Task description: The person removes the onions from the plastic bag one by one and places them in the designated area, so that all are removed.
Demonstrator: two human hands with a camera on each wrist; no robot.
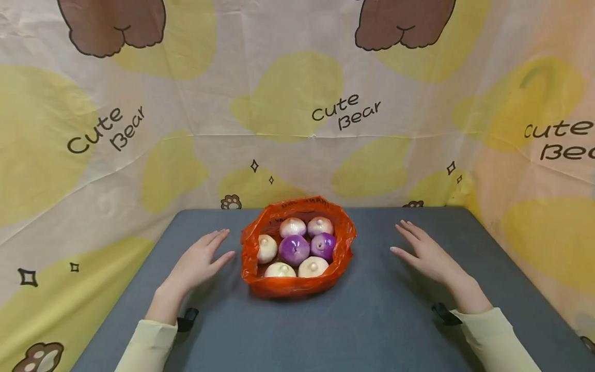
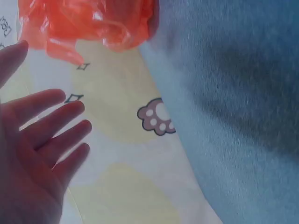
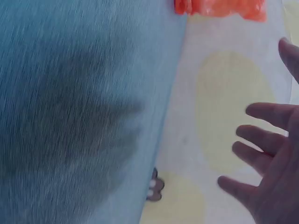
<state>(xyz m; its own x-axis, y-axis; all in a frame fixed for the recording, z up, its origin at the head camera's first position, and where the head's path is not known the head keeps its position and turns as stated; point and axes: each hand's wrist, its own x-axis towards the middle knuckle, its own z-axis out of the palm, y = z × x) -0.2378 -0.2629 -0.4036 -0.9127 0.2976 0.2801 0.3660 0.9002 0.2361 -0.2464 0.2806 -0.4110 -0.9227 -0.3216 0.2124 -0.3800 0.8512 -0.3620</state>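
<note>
Both arms are stretched forward, pale sleeves up to the wrists. Left hand (image 1: 197,261) is flat, palm down, fingers straight and slightly spread, angled inward. Right hand (image 1: 425,253) mirrors it, fingers straight, holding nothing. Hands sit well apart.

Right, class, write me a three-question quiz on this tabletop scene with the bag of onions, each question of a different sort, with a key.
1. True or false: the left hand holds the orange plastic bag.
2. How many purple onions lie in the bag? A) one B) two C) four
3. Fill in: the right hand lies flat and open on the grey ____.

Key: 1 false, the left hand rests open beside the bag, apart from it. 2 B, with five white onions around them. 3 table.
</note>
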